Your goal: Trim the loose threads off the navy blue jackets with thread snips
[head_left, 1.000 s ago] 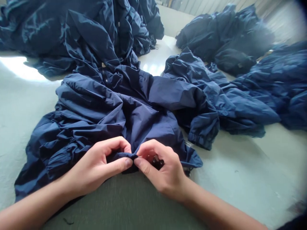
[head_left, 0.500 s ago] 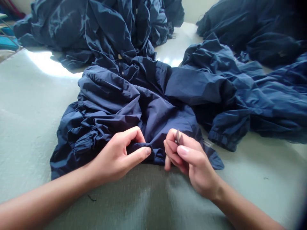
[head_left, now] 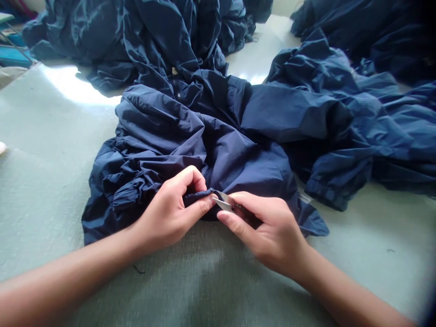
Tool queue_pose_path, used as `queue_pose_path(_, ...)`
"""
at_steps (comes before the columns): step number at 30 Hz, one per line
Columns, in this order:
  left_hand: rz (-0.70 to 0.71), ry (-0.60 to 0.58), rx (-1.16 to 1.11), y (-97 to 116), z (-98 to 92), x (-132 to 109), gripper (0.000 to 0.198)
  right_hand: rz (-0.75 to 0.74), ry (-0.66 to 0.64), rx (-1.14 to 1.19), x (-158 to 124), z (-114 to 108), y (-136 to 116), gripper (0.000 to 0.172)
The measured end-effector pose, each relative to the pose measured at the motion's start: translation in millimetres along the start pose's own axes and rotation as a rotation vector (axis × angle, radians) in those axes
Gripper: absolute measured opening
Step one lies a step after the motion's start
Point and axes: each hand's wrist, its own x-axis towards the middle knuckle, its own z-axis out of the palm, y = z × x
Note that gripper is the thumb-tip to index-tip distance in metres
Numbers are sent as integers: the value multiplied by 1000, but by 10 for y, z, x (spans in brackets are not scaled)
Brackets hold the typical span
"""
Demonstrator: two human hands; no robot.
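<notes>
A crumpled navy jacket lies in front of me, with a gathered elastic cuff toward its left side. My left hand pinches a folded edge of it between thumb and fingers. In my right hand are small metal thread snips, held between thumb and forefinger. Their blades are parted and point left, with the tips right beside the pinched edge and my left thumb. Whether a thread lies between the blades is too small to tell.
More navy garments are heaped at the back left, on the right and at the far right. They rest on a pale green-grey table. A dark thread scrap lies near my left forearm.
My right hand has turned and moved left, bringing the snips from upright to level at the pinched edge. My left hand keeps its hold on the jacket. The view has shifted slightly.
</notes>
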Motion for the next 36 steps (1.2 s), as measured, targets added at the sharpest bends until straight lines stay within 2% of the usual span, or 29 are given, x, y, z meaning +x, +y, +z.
queue_pose_path(13,28,-1,61,-48,33,-26,20,-67,-2,-66,-79,66,42,9)
queue_pose_path(26,19,25,155,-95,113,-67,22,-30,11,-88,-111,175,83,7)
queue_pose_path(31,29,33,187,-92,125,-65,22,-76,78,-141,-118,207,80,10)
queue_pose_path(36,92,62,262,-117,152,-84,22,-142,143,-240,-125,232,103,21)
